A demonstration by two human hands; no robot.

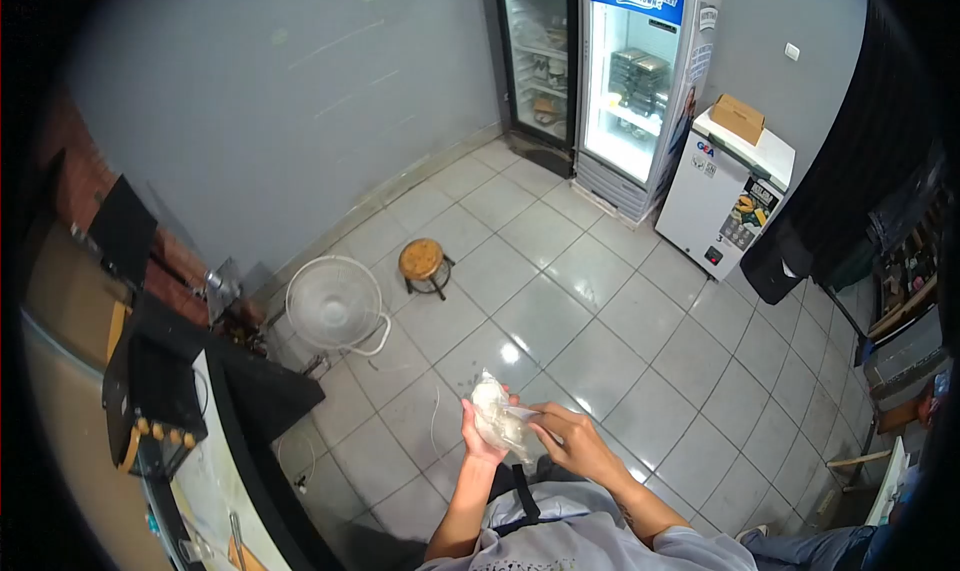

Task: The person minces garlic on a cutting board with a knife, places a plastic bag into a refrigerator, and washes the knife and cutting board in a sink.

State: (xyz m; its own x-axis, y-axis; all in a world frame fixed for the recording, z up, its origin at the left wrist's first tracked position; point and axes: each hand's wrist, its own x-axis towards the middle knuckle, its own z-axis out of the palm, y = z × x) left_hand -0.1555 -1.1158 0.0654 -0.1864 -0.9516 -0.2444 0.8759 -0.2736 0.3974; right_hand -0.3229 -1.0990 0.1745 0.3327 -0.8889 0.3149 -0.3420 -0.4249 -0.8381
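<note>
A clear plastic bag with a white, lumpy filling (491, 411) is held in front of my body, above the tiled floor. My left hand (480, 441) is wrapped around its left side and supports it from below. From the right, my right hand (570, 438) pinches a pale, flat piece (519, 412) at the bag's side. Whether that piece is the bag's own edge or a separate tool I cannot tell. Loose clear plastic hangs below the filling.
A round wooden stool (424, 260) and a white-rimmed fan (334, 303) stand ahead on the left. Display fridges (634, 91) and a chest freezer (727, 191) line the far wall. A counter (215, 451) runs along my left. Another person's leg (810, 549) shows at lower right.
</note>
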